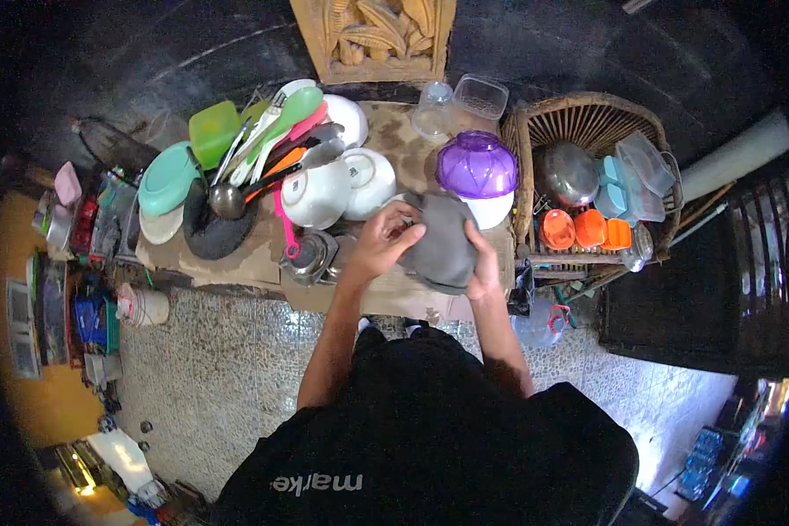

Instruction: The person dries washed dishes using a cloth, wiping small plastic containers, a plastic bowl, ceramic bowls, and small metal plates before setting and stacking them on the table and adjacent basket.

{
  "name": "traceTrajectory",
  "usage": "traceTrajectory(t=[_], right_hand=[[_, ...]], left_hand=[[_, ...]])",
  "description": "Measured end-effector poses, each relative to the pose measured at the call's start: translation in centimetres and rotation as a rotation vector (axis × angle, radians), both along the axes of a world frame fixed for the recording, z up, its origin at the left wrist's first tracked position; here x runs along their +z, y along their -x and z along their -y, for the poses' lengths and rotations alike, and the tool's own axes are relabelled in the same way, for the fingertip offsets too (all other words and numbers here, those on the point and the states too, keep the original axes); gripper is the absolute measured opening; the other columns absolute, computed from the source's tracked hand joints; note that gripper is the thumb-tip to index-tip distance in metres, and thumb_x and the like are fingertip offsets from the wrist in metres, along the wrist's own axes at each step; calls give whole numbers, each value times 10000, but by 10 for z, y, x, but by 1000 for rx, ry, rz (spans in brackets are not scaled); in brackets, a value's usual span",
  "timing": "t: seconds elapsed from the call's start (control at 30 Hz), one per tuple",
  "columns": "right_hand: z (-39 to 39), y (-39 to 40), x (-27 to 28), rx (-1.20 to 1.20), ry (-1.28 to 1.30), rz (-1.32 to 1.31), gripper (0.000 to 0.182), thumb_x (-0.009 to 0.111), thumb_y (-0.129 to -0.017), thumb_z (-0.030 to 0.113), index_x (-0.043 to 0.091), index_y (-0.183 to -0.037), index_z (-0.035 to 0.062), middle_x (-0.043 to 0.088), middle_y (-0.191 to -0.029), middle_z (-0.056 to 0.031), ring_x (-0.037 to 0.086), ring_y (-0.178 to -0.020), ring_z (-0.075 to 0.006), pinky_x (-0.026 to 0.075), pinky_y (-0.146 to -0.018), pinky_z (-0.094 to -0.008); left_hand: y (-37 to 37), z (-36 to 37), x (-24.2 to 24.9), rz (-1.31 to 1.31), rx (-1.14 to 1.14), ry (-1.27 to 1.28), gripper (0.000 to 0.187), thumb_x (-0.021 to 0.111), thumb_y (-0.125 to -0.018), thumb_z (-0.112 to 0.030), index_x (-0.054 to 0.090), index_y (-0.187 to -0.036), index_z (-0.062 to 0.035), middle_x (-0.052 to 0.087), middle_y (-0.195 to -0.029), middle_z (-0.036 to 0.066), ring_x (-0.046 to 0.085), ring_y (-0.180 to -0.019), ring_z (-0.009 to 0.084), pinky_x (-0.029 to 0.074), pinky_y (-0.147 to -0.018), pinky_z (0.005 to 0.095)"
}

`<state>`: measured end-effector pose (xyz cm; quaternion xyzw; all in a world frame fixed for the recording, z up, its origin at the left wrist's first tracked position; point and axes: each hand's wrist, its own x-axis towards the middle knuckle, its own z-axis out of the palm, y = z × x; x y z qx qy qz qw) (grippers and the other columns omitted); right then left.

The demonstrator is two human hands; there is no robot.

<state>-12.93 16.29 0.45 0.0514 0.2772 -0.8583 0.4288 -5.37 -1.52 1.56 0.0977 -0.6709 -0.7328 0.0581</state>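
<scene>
A dark grey cloth (443, 245) hangs between my hands above the front of the table, bunched into a rounded shape. Whether a dish is inside it is hidden. My left hand (384, 241) pinches its left edge, thumb and fingers close together. Along its right side, my right hand (482, 263) grips it with the thumb up on the edge. Two white bowls (316, 195) lie upside down just left of the cloth. Behind it to the right, a purple bowl (476, 165) is upside down on a white one (489, 213). A metal container (309, 257) stands near my left wrist.
Cardboard (210, 267) covers the table. At the left are a mint-green bowl (168, 180), a ladle (228, 200), a green container (213, 133) and several spoons. Clear containers (480, 96) stand at the back. A wicker basket (524, 158) at the right holds a metal bowl (572, 173) and orange-lidded containers (590, 228).
</scene>
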Motion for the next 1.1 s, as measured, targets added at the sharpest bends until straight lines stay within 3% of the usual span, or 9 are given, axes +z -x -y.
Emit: traceTrajectory(t=[0.07, 0.17, 0.3, 0.37, 0.47, 0.5, 0.6, 0.73, 1.1], right_hand=[[-16, 10, -14, -243, -65, -46, 463, 539, -965, 295, 454, -1343, 42, 569, -1264, -120, 566, -1149, -266, 455, -994, -430], [-40, 29, -16, -582, -148, -131, 492, 503, -976, 382, 470, -1335, 48, 573, -1260, -102, 571, -1127, -259, 443, -1003, -421], [-54, 55, -1, -582, 176, -181, 491, 484, -984, 387, 468, -1333, 42, 567, -1287, -106, 553, -1164, -263, 419, -1031, -426], [-53, 76, -7, -636, 16, -232, 489, 491, -982, 388, 477, -1321, 36, 554, -1310, -119, 544, -1184, -264, 413, -1039, -432], [-32, 85, 10, -637, -293, -184, 492, 507, -973, 398, 492, -1304, 34, 555, -1309, -120, 544, -1183, -266, 412, -1040, -438], [-31, 89, 4, -563, -229, -191, 484, 516, -970, 395, 505, -1291, 33, 568, -1291, -111, 551, -1169, -265, 421, -1030, -440], [-26, 85, 3, -588, -231, -215, 472, 511, -976, 384, 503, -1296, 38, 574, -1282, -104, 552, -1166, -267, 426, -1025, -440], [-25, 77, 3, -628, -193, -194, 456, 503, -982, 370, 493, -1306, 49, 561, -1302, -100, 548, -1177, -270, 430, -1020, -441], [-14, 76, 21, -692, -314, -224, 438, 506, -984, 354, 503, -1290, 40, 571, -1286, -96, 559, -1161, -253, 445, -1003, -418]], left_hand=[[23, -3, -9, -97, -45, -111, 237, 652, -914, -192, 561, -1067, -35, 597, -960, 17, 535, -820, 73, 435, -714, 231], [64, 5, -6, -61, 97, 114, 347, 621, -919, -252, 557, -1158, -8, 617, -1031, 79, 576, -898, 135, 461, -778, 271], [135, 16, -24, -56, 184, 235, 445, 578, -939, -334, 520, -1246, -17, 597, -1151, 96, 566, -1047, 183, 426, -921, 313], [167, 21, -34, -48, 148, 264, 580, 584, -902, -432, 522, -1209, 56, 550, -1254, 230, 560, -1126, 309, 407, -983, 382], [193, 15, -57, -15, 24, 194, 603, 542, -919, -461, 509, -1245, 45, 554, -1272, 225, 529, -1186, 311, 371, -1029, 378], [171, 10, -20, -3, -102, 64, 549, 552, -929, -415, 509, -1269, 14, 576, -1263, 199, 538, -1189, 291, 389, -1018, 375], [175, 14, -32, 12, -148, 99, 487, 569, -931, -356, 516, -1274, -15, 603, -1233, 172, 561, -1160, 277, 410, -997, 373], [167, 15, -27, -121, -91, 203, 478, 644, -903, -288, 530, -1265, 3, 627, -1198, 125, 583, -1096, 207, 430, -968, 327], [163, 23, -14, -14, -3, 84, 481, 725, -834, -190, 538, -1211, 43, 648, -1125, 157, 614, -1031, 212, 473, -912, 336]])
